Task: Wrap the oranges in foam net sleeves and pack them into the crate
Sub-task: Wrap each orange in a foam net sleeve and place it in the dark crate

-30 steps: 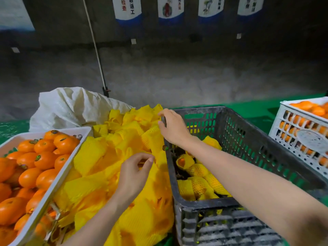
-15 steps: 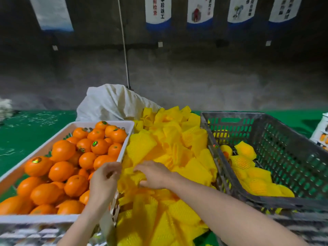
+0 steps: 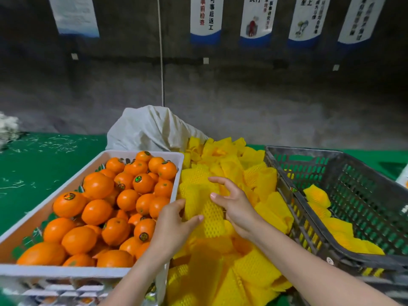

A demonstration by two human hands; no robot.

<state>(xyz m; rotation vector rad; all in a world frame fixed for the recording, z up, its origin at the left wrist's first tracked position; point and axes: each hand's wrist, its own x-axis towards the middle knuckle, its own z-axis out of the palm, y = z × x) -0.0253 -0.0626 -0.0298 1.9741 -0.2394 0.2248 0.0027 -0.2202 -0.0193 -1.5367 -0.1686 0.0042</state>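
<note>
Two grips now pinch one foam net sleeve (image 3: 209, 215) mid-frame: left hand (image 3: 174, 228), right hand (image 3: 237, 209) back from crate (image 3: 357, 182); next wrap starting.

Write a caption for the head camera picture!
The left hand and right hand hold a yellow foam sleeve between the orange tray and dark crate.

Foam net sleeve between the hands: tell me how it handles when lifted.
Probably floppy: the foam net sleeve creases where the left hand grips it. Likely very light, being open mesh. The pile beneath may snag it.
</note>
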